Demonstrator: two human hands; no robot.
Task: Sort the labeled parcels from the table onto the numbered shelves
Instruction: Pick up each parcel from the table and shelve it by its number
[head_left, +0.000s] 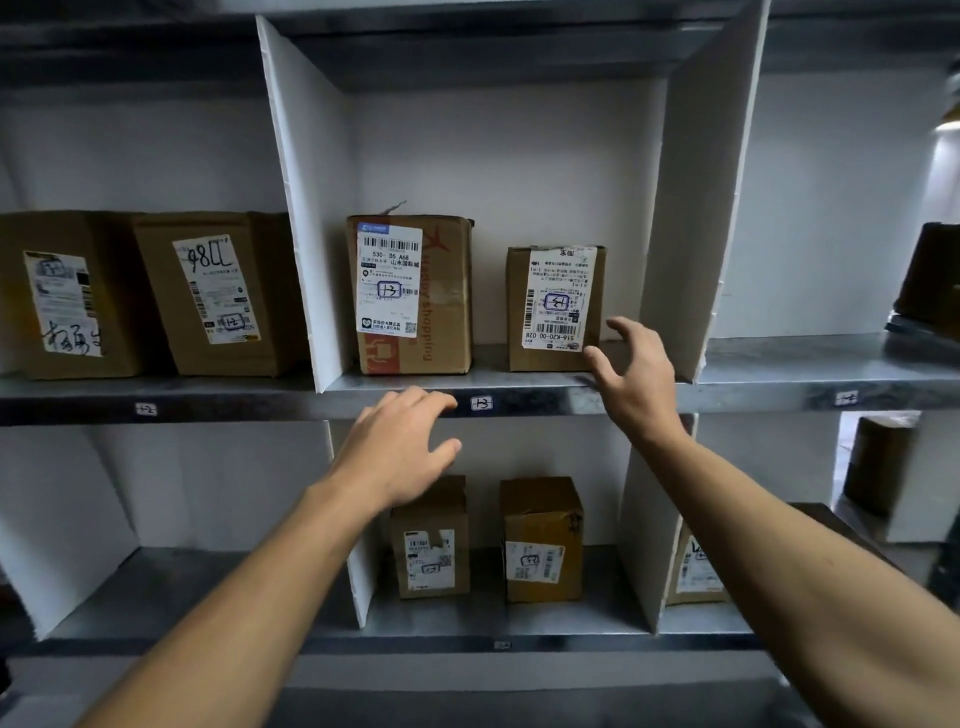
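Head view shows both hands raised to the shelf (535, 400) and holding nothing. The right hand (636, 379) has its fingers spread and loosely hooked. Its thumb tip lies at the lower near corner of the small box (556, 309), but I cannot tell if it touches. The other fingers arch past that box's right side, between it and the divider (680, 234). The left hand (400, 447) hangs palm-down with fingers relaxed and slightly apart, its fingertips just short of the shelf lip and beside the tag (481, 403).

The small box stands upright in the bay, just beyond the right thumb, and its label (558, 299) reads upside down. A big box (410, 296) stands well beyond the left fingertips.

By its look the small box is plain corrugated card. It is probably light, stiff at the edges, a little springy across the faces, and dry enough not to slip. One hand should manage it — thumb on the left wall, fingers on the right wall, low down where the card is firmest. The label paper is smoother and one corner looks ragged, so it is best kept off the pads. The gap to the divider is narrow for the fingers.
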